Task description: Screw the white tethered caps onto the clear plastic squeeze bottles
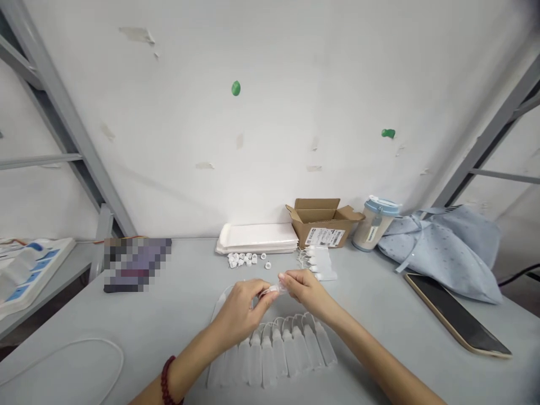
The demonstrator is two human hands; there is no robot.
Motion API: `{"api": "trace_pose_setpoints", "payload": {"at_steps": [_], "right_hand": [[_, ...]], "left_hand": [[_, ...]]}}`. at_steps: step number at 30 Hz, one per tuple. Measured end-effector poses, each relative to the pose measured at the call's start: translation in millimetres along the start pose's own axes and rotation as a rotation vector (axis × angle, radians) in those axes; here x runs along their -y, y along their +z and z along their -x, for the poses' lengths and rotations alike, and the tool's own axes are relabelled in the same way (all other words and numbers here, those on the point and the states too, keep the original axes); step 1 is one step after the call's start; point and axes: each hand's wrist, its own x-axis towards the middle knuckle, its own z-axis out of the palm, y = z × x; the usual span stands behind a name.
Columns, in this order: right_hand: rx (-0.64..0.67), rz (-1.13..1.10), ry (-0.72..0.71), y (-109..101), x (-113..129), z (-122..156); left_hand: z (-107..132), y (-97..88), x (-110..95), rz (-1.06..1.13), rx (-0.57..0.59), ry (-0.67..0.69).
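Observation:
My left hand (pixel 240 309) and my right hand (pixel 304 288) meet above the grey table (pixel 169 332), both pinching one small clear plastic bottle (pixel 274 289) held sideways between them. Just below my hands lies a row of several clear small bottles (pixel 278 351) side by side. Farther back, a cluster of small white caps (pixel 246 259) sits on the table, and a group of white small bottles (pixel 320 261) lies to the right of it. A red bead bracelet (pixel 167 382) is on my left wrist.
A stack of white trays (pixel 257 238), an open cardboard box (pixel 321 222) and a lidded cup (pixel 374 222) stand along the wall. Blue cloth (pixel 447 247) and a dark tablet (pixel 458 320) lie at right. A white cable (pixel 84 360) and a dark pouch (pixel 135 264) lie at left.

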Motion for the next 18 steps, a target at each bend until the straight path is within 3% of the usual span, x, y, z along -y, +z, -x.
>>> {"api": "trace_pose_setpoints", "payload": {"at_steps": [9,11,15,18], "right_hand": [[0.055,-0.168,0.233,-17,3,-2],[-0.037,-0.135,0.199,-26,1,-4],[-0.43,0.192,-0.008,-59,-4,-6],[-0.407,0.353,-0.002,-86,-8,-4]], "left_hand": [[-20,6.0,6,-0.201,0.016,0.371],[-32,3.5,10,-0.24,0.04,0.348],[-59,-4.3,26,-0.324,0.097,0.174],[-75,-3.3,38,-0.39,0.139,0.047]]}}
